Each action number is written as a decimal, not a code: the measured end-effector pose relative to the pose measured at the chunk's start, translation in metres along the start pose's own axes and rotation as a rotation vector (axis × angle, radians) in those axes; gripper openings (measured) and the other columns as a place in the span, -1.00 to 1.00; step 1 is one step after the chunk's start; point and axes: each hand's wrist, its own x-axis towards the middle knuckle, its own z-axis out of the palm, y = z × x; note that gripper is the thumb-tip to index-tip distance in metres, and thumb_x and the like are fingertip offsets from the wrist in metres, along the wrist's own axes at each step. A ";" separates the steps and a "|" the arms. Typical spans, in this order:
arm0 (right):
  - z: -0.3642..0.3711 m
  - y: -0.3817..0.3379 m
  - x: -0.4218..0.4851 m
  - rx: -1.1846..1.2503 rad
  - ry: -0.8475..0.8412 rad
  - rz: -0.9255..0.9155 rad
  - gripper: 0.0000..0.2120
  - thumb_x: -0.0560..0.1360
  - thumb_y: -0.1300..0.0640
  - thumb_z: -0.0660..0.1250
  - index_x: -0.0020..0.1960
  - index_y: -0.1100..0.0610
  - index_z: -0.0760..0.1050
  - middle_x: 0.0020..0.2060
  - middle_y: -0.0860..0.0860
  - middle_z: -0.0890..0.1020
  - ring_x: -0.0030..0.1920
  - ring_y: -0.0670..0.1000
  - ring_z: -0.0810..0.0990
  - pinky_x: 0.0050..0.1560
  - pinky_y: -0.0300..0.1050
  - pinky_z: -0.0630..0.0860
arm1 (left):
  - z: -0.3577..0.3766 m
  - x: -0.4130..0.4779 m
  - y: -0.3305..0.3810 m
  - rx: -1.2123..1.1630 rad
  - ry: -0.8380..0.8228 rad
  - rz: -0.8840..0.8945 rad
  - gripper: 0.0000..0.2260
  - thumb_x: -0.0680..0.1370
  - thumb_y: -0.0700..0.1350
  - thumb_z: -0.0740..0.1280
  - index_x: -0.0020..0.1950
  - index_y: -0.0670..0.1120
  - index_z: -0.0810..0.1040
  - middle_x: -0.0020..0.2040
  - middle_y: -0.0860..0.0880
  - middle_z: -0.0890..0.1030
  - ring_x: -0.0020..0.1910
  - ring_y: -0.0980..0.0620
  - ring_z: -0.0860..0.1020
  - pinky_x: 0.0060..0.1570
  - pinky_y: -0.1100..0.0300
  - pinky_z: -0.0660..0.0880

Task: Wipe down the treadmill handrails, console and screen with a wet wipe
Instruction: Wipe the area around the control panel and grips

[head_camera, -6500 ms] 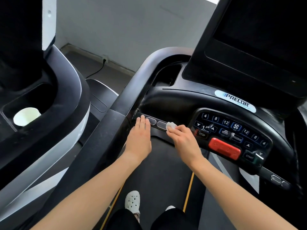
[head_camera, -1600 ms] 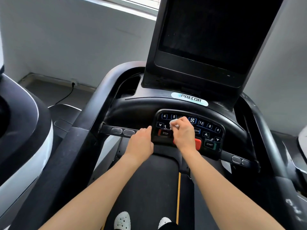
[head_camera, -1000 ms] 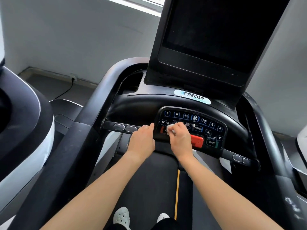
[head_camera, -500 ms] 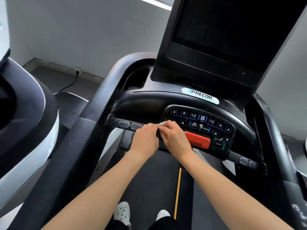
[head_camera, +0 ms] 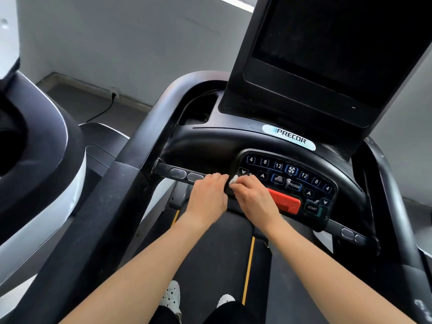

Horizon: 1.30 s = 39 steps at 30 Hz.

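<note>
The dark screen (head_camera: pixel 327 47) fills the upper right, above the Precor console (head_camera: pixel 210 146). At centre frame the left hand (head_camera: pixel 207 195) curls over the front handrail (head_camera: pixel 168 170). The right hand (head_camera: pixel 254 197) pinches a wet wipe (head_camera: pixel 233 180) against the left edge of the keypad (head_camera: pixel 289 178).

Silver oval badge (head_camera: pixel 288 137) on console (head_camera: pixel 210 146), below screen (head_camera: pixel 327 43): "PRECOR", w/ blue slashes at its left. Keypad (head_camera: pixel 254 157) top row, L to R: 4, 8, 12, fan icon (head_camera: pixel 291 170) w/ tiny "FAN" under it, then 12, 8, 4. 2nd row: "MODE" btn (head_camera: pixel 278 179), "PROGRAM" btn (head_camera: pixel 294 186), plus up/down arrow keys. Lower right: "START" btn (head_camera: pixel 312 208); small label above it looks like "SPEED", w/ runner icon. Red btn (head_camera: pixel 284 203): lettering not legible.
</note>
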 end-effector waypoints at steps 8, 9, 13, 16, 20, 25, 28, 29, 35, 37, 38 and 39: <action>-0.008 0.017 0.022 0.039 0.162 0.182 -0.89 0.58 0.35 0.40 0.07 0.25 0.67 -0.02 0.05 0.63 -0.08 0.08 0.51 0.02 -0.09 0.49 | -0.002 0.001 0.004 0.007 -0.012 -0.019 -0.57 0.61 -0.10 0.28 0.50 -0.07 0.44 0.23 -0.01 0.59 0.18 -0.04 0.54 0.10 0.03 0.48; -0.007 0.015 0.019 0.029 0.150 0.165 -0.87 0.57 0.36 0.40 0.08 0.26 0.67 -0.01 0.06 0.63 -0.07 0.09 0.52 0.04 -0.09 0.50 | -0.002 0.002 0.004 0.013 -0.012 -0.020 -0.57 0.61 -0.10 0.28 0.49 -0.06 0.44 0.22 0.00 0.59 0.18 -0.04 0.54 0.09 0.03 0.49; 0.003 0.011 -0.004 -0.052 -0.048 -0.046 -0.80 0.53 0.41 0.39 0.12 0.25 0.64 0.02 0.10 0.60 -0.05 0.12 0.52 0.04 -0.01 0.56 | -0.003 0.003 0.007 0.016 -0.004 -0.036 -0.65 0.61 -0.10 0.29 0.40 -0.04 0.49 0.17 0.01 0.59 0.14 -0.03 0.55 0.06 0.03 0.50; 0.001 0.021 0.002 -0.057 -0.045 -0.025 -0.74 0.52 0.41 0.41 0.18 0.23 0.64 0.06 0.08 0.60 0.00 0.12 0.53 0.03 -0.01 0.58 | -0.003 0.002 0.008 0.037 -0.009 -0.039 -0.65 0.61 -0.10 0.28 0.41 -0.05 0.48 0.17 0.01 0.59 0.14 -0.04 0.55 0.05 0.03 0.49; -0.009 0.033 0.027 -0.021 0.146 0.201 -0.74 0.57 0.39 0.38 0.23 0.25 0.62 0.10 0.07 0.61 0.03 0.13 0.52 0.07 -0.06 0.53 | -0.002 0.003 0.011 0.058 -0.013 -0.049 -0.61 0.61 -0.09 0.26 0.45 -0.06 0.46 0.20 0.00 0.59 0.16 -0.04 0.55 0.04 0.04 0.46; -0.005 0.023 0.025 -0.026 0.138 0.234 -0.71 0.57 0.41 0.34 0.27 0.27 0.58 0.13 0.08 0.57 0.02 0.10 0.48 0.06 -0.06 0.51 | -0.003 0.004 0.015 0.059 -0.004 -0.061 -0.67 0.66 0.01 0.24 0.39 -0.05 0.48 0.18 0.01 0.59 0.15 -0.03 0.55 0.06 0.05 0.47; 0.000 0.018 0.012 -0.036 0.029 0.094 -0.66 0.52 0.44 0.35 0.26 0.24 0.59 0.14 0.04 0.56 0.02 0.09 0.49 0.05 -0.03 0.56 | -0.005 0.004 0.017 0.068 0.001 -0.064 -0.69 0.67 0.05 0.24 0.36 -0.05 0.49 0.15 0.01 0.59 0.12 -0.03 0.55 0.04 0.04 0.47; -0.002 0.020 0.010 -0.054 0.011 0.059 -0.66 0.52 0.44 0.35 0.26 0.23 0.59 0.15 0.04 0.56 0.02 0.08 0.50 0.05 -0.03 0.58 | -0.005 0.004 0.017 0.072 -0.003 -0.060 -0.69 0.67 0.05 0.24 0.36 -0.05 0.49 0.15 0.01 0.59 0.12 -0.04 0.55 0.03 0.03 0.47; -0.009 0.030 0.019 0.003 0.233 0.345 -0.77 0.55 0.37 0.42 0.18 0.23 0.65 0.05 0.03 0.62 0.04 0.08 0.52 0.02 -0.08 0.55 | -0.005 0.003 0.019 0.120 -0.028 -0.068 -0.70 0.68 0.05 0.22 0.36 -0.04 0.46 0.17 0.01 0.56 0.14 -0.04 0.54 0.03 0.05 0.47; -0.005 0.022 0.015 0.007 0.193 0.301 -0.78 0.55 0.37 0.40 0.19 0.24 0.64 0.07 0.01 0.61 0.06 0.07 0.51 0.03 -0.09 0.55 | -0.005 0.003 0.024 0.151 -0.026 -0.071 -0.69 0.68 0.07 0.21 0.36 -0.04 0.44 0.16 0.01 0.55 0.14 -0.02 0.54 0.01 0.08 0.46; -0.003 0.019 0.011 0.011 0.142 0.248 -0.77 0.56 0.36 0.38 0.19 0.23 0.64 0.09 0.00 0.61 0.07 0.06 0.51 0.03 -0.08 0.56 | -0.004 0.002 0.026 0.171 -0.027 -0.072 -0.68 0.68 0.09 0.21 0.36 -0.05 0.43 0.16 0.00 0.54 0.14 -0.02 0.54 0.01 0.08 0.46; -0.003 0.018 0.006 0.012 0.086 0.191 -0.77 0.57 0.35 0.37 0.20 0.22 0.64 0.11 -0.02 0.60 0.08 0.05 0.51 0.04 -0.07 0.58 | -0.003 0.003 0.028 0.195 -0.030 -0.073 -0.66 0.68 0.10 0.21 0.36 -0.06 0.42 0.17 -0.01 0.54 0.15 -0.02 0.54 0.02 0.08 0.46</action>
